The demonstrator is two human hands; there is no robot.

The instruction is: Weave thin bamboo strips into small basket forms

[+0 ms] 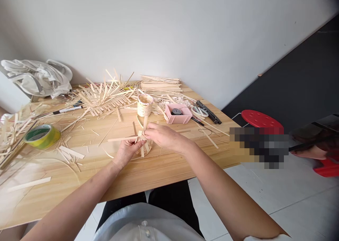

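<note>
Near the front of the table, a small woven piece (pixel 146 152) of pale flat strips, probably bamboo, sits between my hands, with strip ends sticking out around it. My left hand (pixel 127 150) pinches its left side, thumb across the strips. One long strip (pixel 120 139) juts out leftward above that hand. From the right, my right hand (pixel 162 136) reaches over with fingertips closed on an upright strip (pixel 145 122); part of the weave is hidden beneath its fingers. Just behind stands a finished-looking woven cup (pixel 144 108), apart from both hands.
Loose strips (pixel 100 96) heap at the back left, beside a stacked bundle (pixel 161 84). A pink box (pixel 179 114) holds a dark spool; scissors (pixel 199 112) and a black tool (pixel 209 112) lie right of it. Tape (pixel 41 136) sits left. A red stool (pixel 262 119) stands beyond the table.
</note>
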